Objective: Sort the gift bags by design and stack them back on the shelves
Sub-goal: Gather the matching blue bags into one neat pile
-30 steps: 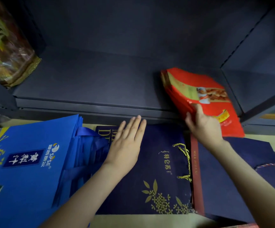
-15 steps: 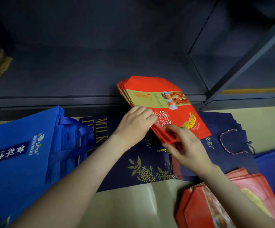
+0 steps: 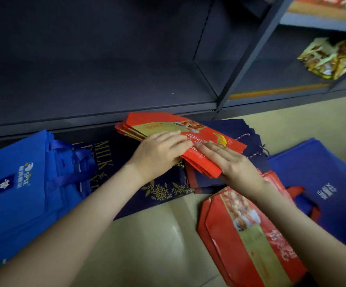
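While the left hand (image 3: 157,158) grips the red, gold-banded bag stack (image 3: 163,126), right hand (image 3: 238,164) fingers (image 3: 211,148) lie flat.

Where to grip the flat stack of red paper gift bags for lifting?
The red paper bag stack lies flat, thin, slightly fanned: probably clamp its two long edges, left hand from the left, right hand from the right, fingers under; a one-edge pinch might spill it.

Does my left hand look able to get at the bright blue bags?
Probably yes: nothing lies between the left hand and the bright blue bags, though it holds the red stack and must let go first.
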Demonstrator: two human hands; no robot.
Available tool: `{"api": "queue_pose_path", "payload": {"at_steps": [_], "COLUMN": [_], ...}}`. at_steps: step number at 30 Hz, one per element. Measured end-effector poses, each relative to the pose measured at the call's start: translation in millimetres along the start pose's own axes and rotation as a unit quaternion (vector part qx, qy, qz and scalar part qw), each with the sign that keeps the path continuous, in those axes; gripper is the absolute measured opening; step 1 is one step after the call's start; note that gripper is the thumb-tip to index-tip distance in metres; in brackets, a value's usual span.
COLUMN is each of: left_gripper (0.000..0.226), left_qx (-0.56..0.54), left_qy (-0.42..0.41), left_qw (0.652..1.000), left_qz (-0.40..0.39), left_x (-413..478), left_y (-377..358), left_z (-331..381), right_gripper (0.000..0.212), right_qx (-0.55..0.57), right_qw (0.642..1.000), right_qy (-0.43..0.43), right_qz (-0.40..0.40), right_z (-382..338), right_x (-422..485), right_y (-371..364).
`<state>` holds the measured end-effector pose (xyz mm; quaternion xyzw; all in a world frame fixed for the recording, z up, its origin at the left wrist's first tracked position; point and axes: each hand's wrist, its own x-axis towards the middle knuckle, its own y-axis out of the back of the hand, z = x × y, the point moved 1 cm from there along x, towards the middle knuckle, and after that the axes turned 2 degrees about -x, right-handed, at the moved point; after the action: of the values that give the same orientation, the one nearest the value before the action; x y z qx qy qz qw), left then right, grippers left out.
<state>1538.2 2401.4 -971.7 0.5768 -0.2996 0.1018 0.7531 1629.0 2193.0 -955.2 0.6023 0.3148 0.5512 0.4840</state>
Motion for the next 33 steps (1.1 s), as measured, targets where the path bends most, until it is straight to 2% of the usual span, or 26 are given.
{"api": "queue_pose_path", "payload": {"at_steps": [2,6,9,11,13,14,15,17,18,19,20,22,24,26,28,30,33], "left_gripper": [0.045,0.041,0.037,0.037,0.037,0.038,0.039,0.042,0.042,0.042,0.041,0.038,0.038,0.037,0.041,0.049,0.057], "left_qx": [-0.013,0.030,0.095,0.126,0.146,0.151,0.155,0.157,0.157,0.160,0.160,0.157,0.145,0.120,0.097,0.100,0.117], "left_qy": [0.026,-0.035,-0.106,-0.125,-0.121,-0.115,-0.106,-0.086,-0.077,-0.071,-0.065,-0.053,-0.051,-0.057,-0.060,-0.037,0.002], "left_qw": [0.998,0.997,0.987,0.976,0.966,0.962,0.959,0.958,0.958,0.959,0.960,0.962,0.965,0.969,0.971,0.971,0.959], "left_qz": [-0.047,-0.056,-0.073,-0.123,-0.176,-0.196,-0.212,-0.226,-0.227,-0.225,-0.220,-0.216,-0.210,-0.209,-0.212,-0.216,-0.258], "left_x": [1,10,13,7,-4,-11,-17,-26,-28,-28,-26,-20,-17,-19,-23,-27,-34], "left_y": [-6,-15,-34,-59,-84,-94,-103,-112,-113,-114,-114,-111,-108,-104,-99,-94,-86], "left_z": [-4,11,40,58,71,75,79,85,88,90,92,92,87,79,66,47,34], "right_gripper": [0.047,0.052,0.047,0.069,0.099,0.101,0.096,0.074,0.060,0.051,0.054,0.083,0.099,0.083,0.061,0.058,0.060], "right_qx": [-0.049,-0.100,-0.086,-0.111,-0.135,-0.131,-0.106,0.037,0.078,0.107,0.134,0.162,0.075,-0.022,-0.074,-0.102,-0.153], "right_qw": [0.999,0.995,0.992,0.974,0.929,0.909,0.892,0.849,0.837,0.840,0.853,0.873,0.861,0.851,0.878,0.905,0.927], "right_qy": [-0.004,-0.029,-0.050,-0.084,-0.162,-0.225,-0.298,-0.472,-0.508,-0.507,-0.476,-0.382,-0.338,-0.334,-0.314,-0.284,-0.231], "right_qz": [-0.001,-0.005,-0.083,-0.180,-0.303,-0.326,-0.323,-0.236,-0.188,-0.160,-0.167,-0.258,-0.373,-0.404,-0.354,-0.300,-0.254], "right_z": [-6,-11,-1,5,9,10,10,8,5,-3,-13,-37,-55,-60,-56,-46,-27], "right_x": [-15,-47,-82,-108,-127,-133,-139,-136,-130,-118,-103,-74,-58,-55,-59,-74,-111], "right_y": [6,21,29,27,24,23,22,24,23,23,22,11,-11,-31,-40,-41,-34]}}
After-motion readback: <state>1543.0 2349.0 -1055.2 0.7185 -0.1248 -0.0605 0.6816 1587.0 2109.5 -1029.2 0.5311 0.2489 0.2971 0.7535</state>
